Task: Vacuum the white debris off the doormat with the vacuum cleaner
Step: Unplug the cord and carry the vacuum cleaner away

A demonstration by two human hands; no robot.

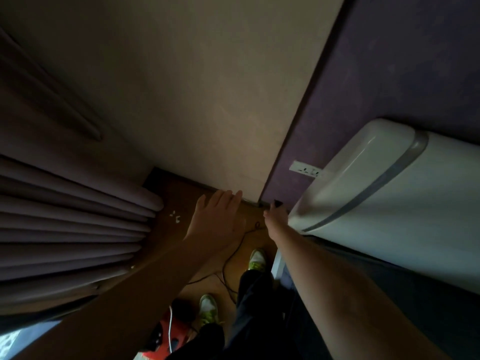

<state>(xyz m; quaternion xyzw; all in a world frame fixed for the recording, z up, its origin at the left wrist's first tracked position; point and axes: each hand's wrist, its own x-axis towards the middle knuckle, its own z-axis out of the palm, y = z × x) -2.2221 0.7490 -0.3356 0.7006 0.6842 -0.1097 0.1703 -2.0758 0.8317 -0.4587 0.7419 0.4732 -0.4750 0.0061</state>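
White flecks of debris [175, 217] are lying unvacuumed on the brown floor beside the curtain; no doormat clearly showing. Right hand [275, 215] is pinching a small black plug [278, 203] near the wall socket [306, 170]. Left hand [217, 216] is reaching flat, fingers straight. Red vacuum cleaner [171, 333] is sitting by the feet. Task barely beginning.

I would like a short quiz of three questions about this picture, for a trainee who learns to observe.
1. True or false: the left hand holds the black plug.
2. Which is nearest to the white debris on the floor? A) the curtain B) the wall socket C) the red vacuum cleaner
3. Fill in: the black cord lies on the floor between the two ____.

Key: 1 false, the right hand holds it, and the left hand's fingers are straight; 2 A; 3 shoes.
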